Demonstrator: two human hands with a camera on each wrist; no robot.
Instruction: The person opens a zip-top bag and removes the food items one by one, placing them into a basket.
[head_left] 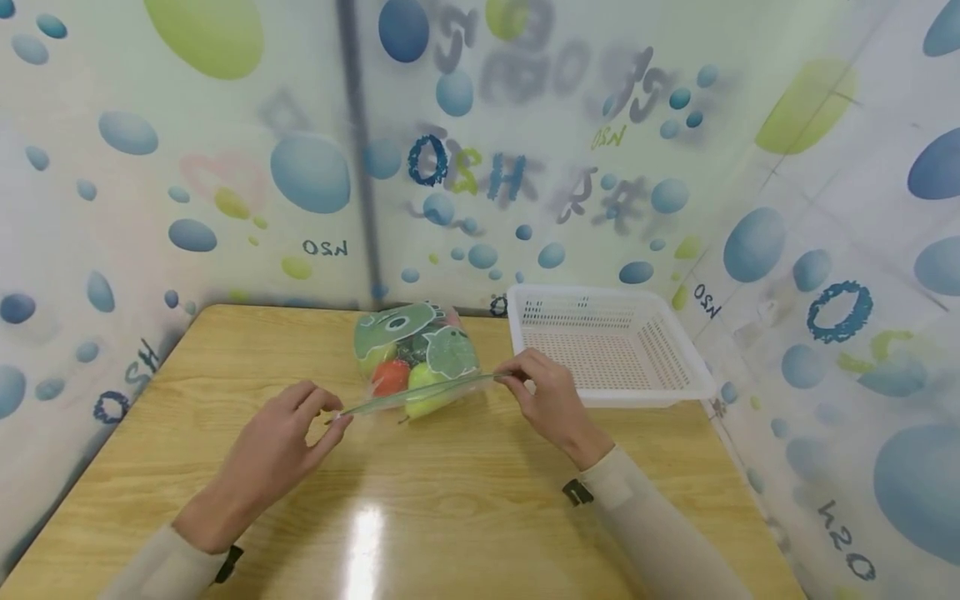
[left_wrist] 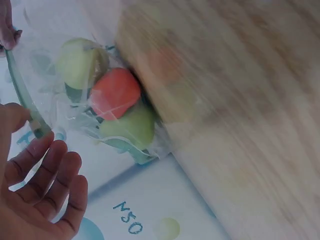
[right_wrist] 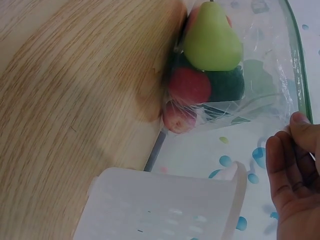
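Observation:
A clear zip bag [head_left: 450, 350] with green cartoon prints stands on the table, filled with fruit. Inside show a red fruit [left_wrist: 116, 94], a green pear [right_wrist: 212, 40], a dark green item [right_wrist: 226, 84] and a pinkish fruit [right_wrist: 180, 117]. The bag's green zip strip [head_left: 420, 392] is stretched straight between both hands. My left hand [head_left: 281, 437] pinches its left end between thumb and index finger, the other fingers loosely bent. At the right end, my right hand [head_left: 547, 400] pinches the strip with thumb and fingertips.
A white perforated plastic basket [head_left: 611, 396] stands at the back right of the wooden table [head_left: 262, 358], close beside my right hand. Patterned walls [head_left: 465, 233] with bubble prints enclose the table at the back and sides.

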